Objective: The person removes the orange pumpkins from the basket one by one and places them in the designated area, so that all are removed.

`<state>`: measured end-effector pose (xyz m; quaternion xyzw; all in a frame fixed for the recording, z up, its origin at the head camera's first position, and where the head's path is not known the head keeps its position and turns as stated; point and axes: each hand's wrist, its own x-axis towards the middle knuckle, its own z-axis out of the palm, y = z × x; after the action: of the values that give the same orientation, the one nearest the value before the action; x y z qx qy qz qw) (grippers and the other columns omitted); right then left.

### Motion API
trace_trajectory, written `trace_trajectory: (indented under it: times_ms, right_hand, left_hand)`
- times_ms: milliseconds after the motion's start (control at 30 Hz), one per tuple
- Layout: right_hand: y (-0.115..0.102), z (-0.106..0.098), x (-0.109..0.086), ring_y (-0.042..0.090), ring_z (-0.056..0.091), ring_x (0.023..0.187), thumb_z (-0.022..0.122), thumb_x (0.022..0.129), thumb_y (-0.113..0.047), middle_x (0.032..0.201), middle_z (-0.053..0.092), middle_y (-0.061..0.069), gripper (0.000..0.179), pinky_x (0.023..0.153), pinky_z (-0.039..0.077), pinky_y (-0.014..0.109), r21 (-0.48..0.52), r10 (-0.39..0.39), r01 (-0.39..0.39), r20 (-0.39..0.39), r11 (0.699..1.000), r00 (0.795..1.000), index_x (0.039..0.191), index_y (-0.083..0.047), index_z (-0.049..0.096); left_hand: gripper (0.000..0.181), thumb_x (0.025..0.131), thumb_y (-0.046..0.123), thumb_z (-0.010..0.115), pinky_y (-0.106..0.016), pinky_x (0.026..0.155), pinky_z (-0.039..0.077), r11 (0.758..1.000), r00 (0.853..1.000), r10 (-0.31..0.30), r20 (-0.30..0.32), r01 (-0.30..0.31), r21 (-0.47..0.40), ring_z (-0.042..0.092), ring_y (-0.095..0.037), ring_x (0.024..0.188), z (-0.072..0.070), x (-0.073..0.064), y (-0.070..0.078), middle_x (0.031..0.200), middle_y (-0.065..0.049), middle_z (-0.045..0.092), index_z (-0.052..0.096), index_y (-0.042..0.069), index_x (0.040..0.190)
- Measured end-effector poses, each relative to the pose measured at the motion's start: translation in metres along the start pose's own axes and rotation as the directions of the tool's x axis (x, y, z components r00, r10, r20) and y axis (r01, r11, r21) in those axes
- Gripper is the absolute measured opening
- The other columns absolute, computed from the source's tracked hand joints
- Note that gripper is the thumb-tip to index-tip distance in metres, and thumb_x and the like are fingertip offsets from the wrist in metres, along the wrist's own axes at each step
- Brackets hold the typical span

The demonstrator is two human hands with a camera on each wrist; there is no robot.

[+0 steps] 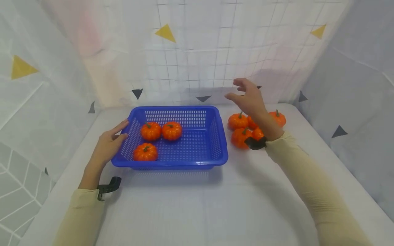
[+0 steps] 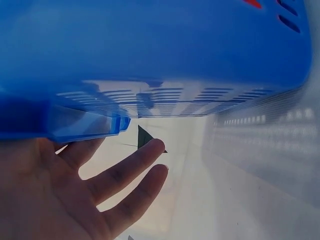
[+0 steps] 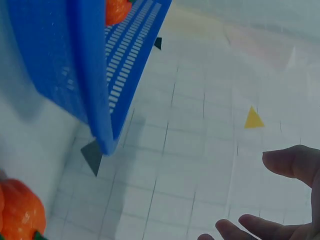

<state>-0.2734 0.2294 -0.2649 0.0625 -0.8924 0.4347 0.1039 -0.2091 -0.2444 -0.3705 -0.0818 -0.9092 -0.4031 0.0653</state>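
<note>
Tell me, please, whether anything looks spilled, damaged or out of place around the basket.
Nothing stands out. The blue basket is upright with three pumpkins inside; the other pumpkins sit grouped on the table to its right. No spill or damage shows, though the right forearm partly hides that group.

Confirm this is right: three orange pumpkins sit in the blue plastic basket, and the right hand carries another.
Not quite: the right hand carries nothing; the head and right wrist views both show it empty. The three orange pumpkins do sit in the blue plastic basket.
</note>
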Motion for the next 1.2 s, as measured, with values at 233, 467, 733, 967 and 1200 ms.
trace_trajectory:
  times_ms: [233, 467, 733, 967, 1200]
  right_hand:
    - [-0.016, 0.025, 0.005, 0.031, 0.049, 0.139, 0.072, 0.097, -0.032, 0.153, 0.052, 0.009, 0.066, 0.107, 0.049, 0.050, 0.041, -0.076, 0.074, 0.073, 0.996, 0.994, 0.154, -0.009, 0.049]
    - [-0.031, 0.051, 0.005, 0.028, 0.052, 0.136, 0.075, 0.095, -0.029, 0.150, 0.055, 0.008, 0.061, 0.105, 0.050, 0.049, 0.062, -0.098, 0.089, 0.158, 0.994, 0.983, 0.149, -0.011, 0.053]
    - [-0.039, 0.080, 0.013, 0.029, 0.058, 0.128, 0.075, 0.094, -0.026, 0.142, 0.061, 0.009, 0.055, 0.104, 0.051, 0.047, 0.111, -0.184, 0.163, 0.216, 0.980, 0.959, 0.143, -0.008, 0.059]
    - [-0.046, 0.104, 0.016, 0.032, 0.058, 0.128, 0.076, 0.094, -0.029, 0.140, 0.061, 0.011, 0.055, 0.103, 0.052, 0.045, 0.047, -0.197, 0.191, 0.282, 0.980, 0.939, 0.142, -0.006, 0.059]
    - [-0.050, 0.126, 0.021, 0.030, 0.059, 0.127, 0.078, 0.093, -0.029, 0.142, 0.061, 0.010, 0.057, 0.102, 0.053, 0.042, 0.027, -0.184, 0.187, 0.371, 0.982, 0.910, 0.143, -0.008, 0.059]
  left_hand:
    - [0.052, 0.110, 0.023, 0.049, -0.069, 0.107, 0.040, 0.998, 0.999, -0.032, 0.006, 0.032, -0.051, 0.042, -0.055, 0.139, 0.000, -0.001, -0.002, 0.167, -0.006, 0.033, 0.040, 0.017, 0.161]
    - [0.052, 0.110, 0.025, 0.050, -0.069, 0.109, 0.037, 0.994, 0.999, -0.053, 0.007, 0.053, -0.099, 0.039, -0.051, 0.143, 0.001, -0.002, -0.004, 0.166, -0.004, 0.034, 0.041, 0.019, 0.161]
    - [0.050, 0.110, 0.021, 0.051, -0.064, 0.116, 0.031, 0.984, 0.999, -0.051, -0.012, 0.048, -0.170, 0.030, -0.036, 0.152, 0.002, 0.000, -0.005, 0.166, -0.003, 0.034, 0.044, 0.017, 0.160]
    - [0.050, 0.109, 0.022, 0.054, -0.059, 0.120, 0.025, 0.972, 0.997, -0.070, -0.026, 0.062, -0.225, 0.025, -0.029, 0.154, 0.004, 0.002, -0.007, 0.166, -0.001, 0.035, 0.047, 0.018, 0.158]
    - [0.052, 0.108, 0.031, 0.057, -0.060, 0.123, 0.014, 0.965, 0.994, -0.110, -0.024, 0.101, -0.241, 0.021, -0.026, 0.156, 0.003, 0.001, -0.009, 0.165, 0.001, 0.037, 0.047, 0.022, 0.158]
